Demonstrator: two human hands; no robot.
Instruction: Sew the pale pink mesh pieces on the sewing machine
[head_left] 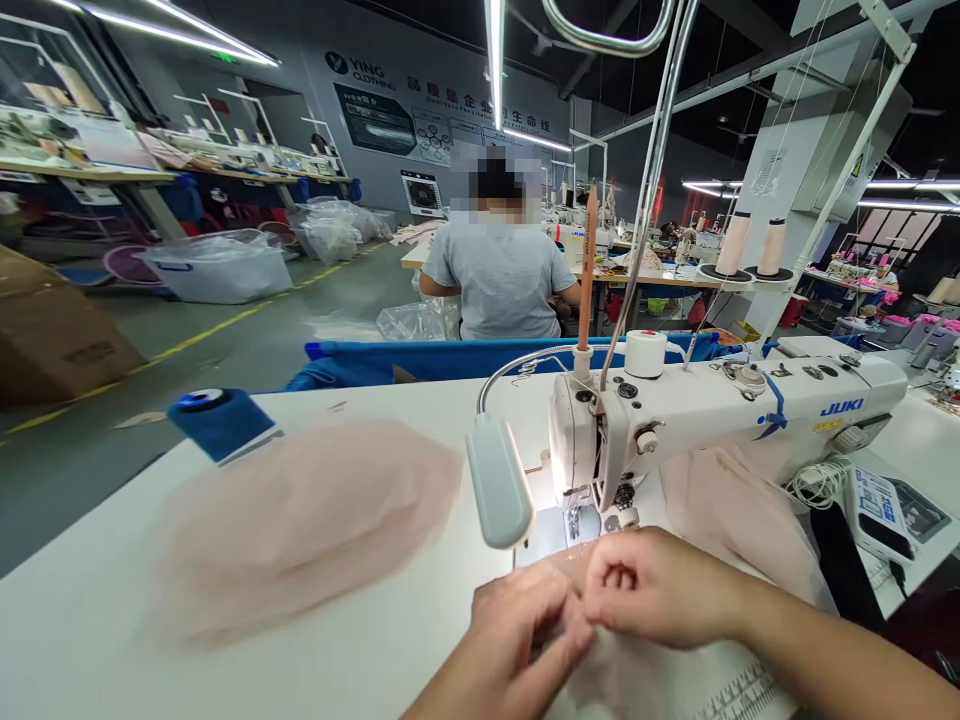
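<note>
Both hands meet just in front of the needle area of a white sewing machine (697, 410). My left hand (525, 625) pinches the edge of a sheer pale pink fabric (581, 565). Beside it, touching at the fingertips, my right hand (645, 590) has its fingers curled closed on the same fabric. Part of this cloth hangs toward me below the hands, and the pinched edge is partly hidden by the fingers. A small lamp (499, 480) lights the presser foot (581, 522). More sheer pink fabric (300, 520) lies in a heap on the table to the left.
A dark blue thread cone (221, 425) lies at the table's far left edge. Behind the machine arm is another pink fabric piece (739, 510). A control box (881, 510) with coiled white cable sits at right. Ahead, a person in a grey shirt (499, 280) sits facing away.
</note>
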